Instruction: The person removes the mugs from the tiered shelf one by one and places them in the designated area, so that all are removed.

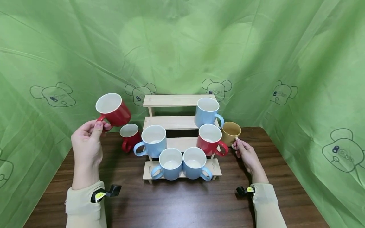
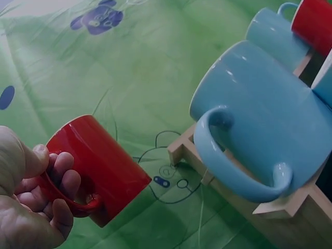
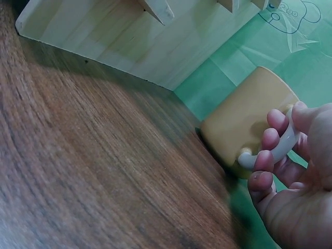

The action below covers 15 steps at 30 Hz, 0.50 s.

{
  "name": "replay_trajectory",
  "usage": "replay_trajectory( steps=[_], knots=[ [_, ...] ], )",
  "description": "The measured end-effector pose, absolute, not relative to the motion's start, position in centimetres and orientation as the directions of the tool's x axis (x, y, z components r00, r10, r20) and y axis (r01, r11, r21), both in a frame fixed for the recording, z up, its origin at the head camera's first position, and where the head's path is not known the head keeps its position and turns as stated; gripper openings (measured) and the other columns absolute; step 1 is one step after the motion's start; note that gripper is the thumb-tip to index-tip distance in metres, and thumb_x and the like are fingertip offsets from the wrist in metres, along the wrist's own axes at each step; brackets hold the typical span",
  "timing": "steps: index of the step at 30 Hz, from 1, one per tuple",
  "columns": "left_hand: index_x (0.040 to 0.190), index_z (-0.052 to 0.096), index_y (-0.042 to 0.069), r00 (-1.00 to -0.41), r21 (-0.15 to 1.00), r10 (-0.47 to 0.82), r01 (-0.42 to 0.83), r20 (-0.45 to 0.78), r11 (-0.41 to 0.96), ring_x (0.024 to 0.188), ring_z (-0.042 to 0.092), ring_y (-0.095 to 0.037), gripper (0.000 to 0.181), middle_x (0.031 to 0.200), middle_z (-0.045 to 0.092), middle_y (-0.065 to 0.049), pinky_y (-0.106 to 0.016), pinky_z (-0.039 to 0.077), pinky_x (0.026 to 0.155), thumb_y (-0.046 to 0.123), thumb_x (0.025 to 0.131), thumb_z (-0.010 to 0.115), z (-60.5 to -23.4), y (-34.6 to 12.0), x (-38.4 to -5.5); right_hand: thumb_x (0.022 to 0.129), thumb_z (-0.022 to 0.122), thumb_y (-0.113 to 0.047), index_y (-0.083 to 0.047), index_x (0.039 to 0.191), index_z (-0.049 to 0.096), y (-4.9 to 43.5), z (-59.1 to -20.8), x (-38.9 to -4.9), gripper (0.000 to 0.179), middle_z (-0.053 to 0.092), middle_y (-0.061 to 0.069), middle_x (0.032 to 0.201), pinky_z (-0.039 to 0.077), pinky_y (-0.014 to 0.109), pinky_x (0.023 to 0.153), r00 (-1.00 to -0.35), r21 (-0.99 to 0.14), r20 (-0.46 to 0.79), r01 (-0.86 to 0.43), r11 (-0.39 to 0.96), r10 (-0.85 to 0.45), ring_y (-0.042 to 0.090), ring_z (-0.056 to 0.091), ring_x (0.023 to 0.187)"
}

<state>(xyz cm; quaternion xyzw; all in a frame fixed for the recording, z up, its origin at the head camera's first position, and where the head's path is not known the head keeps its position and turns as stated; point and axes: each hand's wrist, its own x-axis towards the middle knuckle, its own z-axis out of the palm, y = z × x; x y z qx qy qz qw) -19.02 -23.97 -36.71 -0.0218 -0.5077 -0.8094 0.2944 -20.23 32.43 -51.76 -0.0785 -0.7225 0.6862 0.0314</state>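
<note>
My left hand point(image 1: 87, 145) grips a red mug point(image 1: 117, 114) by its handle, raised and tilted at the left of the wooden step rack point(image 1: 171, 100). In the left wrist view, fingers pass through the handle of this red mug point(image 2: 106, 166), with the thumb on top. At the rack's right side, my right hand point(image 1: 248, 155) holds the handle of a yellow mug point(image 1: 228, 139). The right wrist view has the yellow mug point(image 3: 244, 116) low at the far part of the wooden table, fingers curled round its pale handle.
Another red mug point(image 1: 133, 139) stands on the table point(image 1: 182, 205) left of the rack. On the rack are several light blue mugs, including one front left point(image 1: 172, 169) and one upper right point(image 1: 204, 117), plus a red mug point(image 1: 208, 146). Green cloth point(image 1: 176, 47) hangs behind.
</note>
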Motion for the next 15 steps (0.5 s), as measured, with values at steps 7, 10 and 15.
replay_trajectory(
  steps=[7,10,15],
  knots=[
    [0.112,0.065,-0.028,-0.806,0.788,-0.486,0.524,0.337,-0.322,0.074,0.076,-0.022,0.032,0.082,0.078,-0.017,-0.024,0.061,0.073,-0.001,0.099,0.076,-37.5,-24.6,-18.8,0.115,0.054,-0.045,0.001,0.11,0.064,32.4,-51.8,-20.4,0.047,0.066,-0.006,0.095,0.047,0.023,0.069,-0.985,-0.995,-0.071,0.08,0.051,0.16,0.009,0.055,0.081],
    [0.113,0.066,-0.028,-0.801,0.79,-0.491,0.528,0.341,-0.313,0.073,0.076,-0.022,0.03,0.083,0.078,-0.017,-0.026,0.064,0.081,-0.003,0.099,0.075,-37.9,-24.9,-18.9,0.114,0.055,-0.046,0.001,0.11,0.064,32.4,-51.8,-20.4,0.048,0.066,-0.006,0.095,0.047,0.023,0.07,-0.983,-0.995,-0.079,0.088,0.044,0.166,0.01,0.055,0.082],
    [0.111,0.07,-0.023,-0.806,0.816,-0.498,0.502,0.319,-0.288,0.073,0.077,-0.02,0.023,0.085,0.079,-0.015,-0.026,0.064,0.083,-0.004,0.098,0.076,-38.8,-25.7,-19.1,0.115,0.055,-0.045,0.004,0.112,0.063,32.4,-51.8,-20.2,0.049,0.065,-0.006,0.095,0.047,0.023,0.07,-0.983,-0.995,-0.081,0.09,0.049,0.167,0.01,0.055,0.082]
  ],
)
